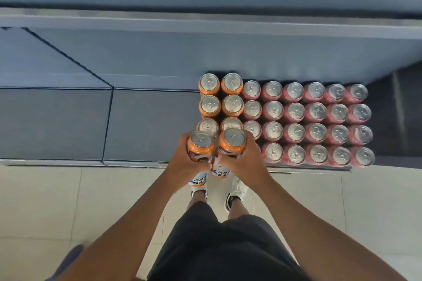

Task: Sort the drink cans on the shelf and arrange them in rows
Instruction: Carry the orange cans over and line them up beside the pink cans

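Observation:
My left hand (182, 162) grips an orange can (201, 147) and my right hand (244, 159) grips a second orange can (231, 142). Both cans are upright, side by side, held at the shelf's front edge. Behind them two columns of orange cans (220, 96) stand in rows on the grey shelf (148, 125). To their right several columns of pink-red cans (315, 123) fill the shelf in neat rows. The front can of the first pink-red column is mostly hidden by my right hand.
The shelf's left part is bare, split by a divider seam (108, 121). An upper shelf board (205, 23) overhangs the back. Pale floor tiles (68, 201) lie below, with my legs and white shoes (237, 189) near the shelf front.

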`<control>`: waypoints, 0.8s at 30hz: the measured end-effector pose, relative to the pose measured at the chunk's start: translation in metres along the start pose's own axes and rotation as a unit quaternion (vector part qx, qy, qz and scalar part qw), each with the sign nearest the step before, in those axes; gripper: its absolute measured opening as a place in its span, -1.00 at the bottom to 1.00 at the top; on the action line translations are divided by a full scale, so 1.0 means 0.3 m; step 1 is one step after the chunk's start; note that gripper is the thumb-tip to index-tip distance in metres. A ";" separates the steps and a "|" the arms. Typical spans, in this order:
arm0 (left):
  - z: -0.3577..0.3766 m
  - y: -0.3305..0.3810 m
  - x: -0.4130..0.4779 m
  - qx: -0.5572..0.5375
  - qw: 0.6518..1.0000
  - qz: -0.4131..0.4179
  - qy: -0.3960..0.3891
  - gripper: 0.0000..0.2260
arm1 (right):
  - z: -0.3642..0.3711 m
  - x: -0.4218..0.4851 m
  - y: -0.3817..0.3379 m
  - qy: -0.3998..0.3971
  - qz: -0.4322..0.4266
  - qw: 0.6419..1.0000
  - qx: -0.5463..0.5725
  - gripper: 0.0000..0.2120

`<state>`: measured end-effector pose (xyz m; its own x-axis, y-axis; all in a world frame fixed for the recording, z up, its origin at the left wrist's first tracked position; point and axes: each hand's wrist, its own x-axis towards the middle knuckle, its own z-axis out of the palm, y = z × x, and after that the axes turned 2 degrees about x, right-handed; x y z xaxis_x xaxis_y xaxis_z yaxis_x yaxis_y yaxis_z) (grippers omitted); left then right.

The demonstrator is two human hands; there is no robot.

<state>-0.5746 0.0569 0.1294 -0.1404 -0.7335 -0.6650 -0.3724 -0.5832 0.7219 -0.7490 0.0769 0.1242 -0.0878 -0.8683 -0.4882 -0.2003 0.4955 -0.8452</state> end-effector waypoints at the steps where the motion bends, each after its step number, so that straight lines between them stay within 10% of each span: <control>1: 0.007 -0.013 0.006 0.000 1.000 0.008 0.003 -0.27 | -0.003 0.003 0.010 0.001 -0.006 1.000 -0.010 -0.38; 24: 0.105 -0.208 0.112 0.100 0.985 0.102 0.099 -0.42 | 0.041 0.030 0.211 0.037 -0.086 0.982 -0.167 -0.39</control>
<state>-0.5850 0.0796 0.0561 -0.0577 -0.8933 -0.4458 -0.5316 -0.3505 0.7711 -0.7505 0.1009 0.0635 -0.0929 -0.9435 -0.3179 -0.5261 0.3176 -0.7889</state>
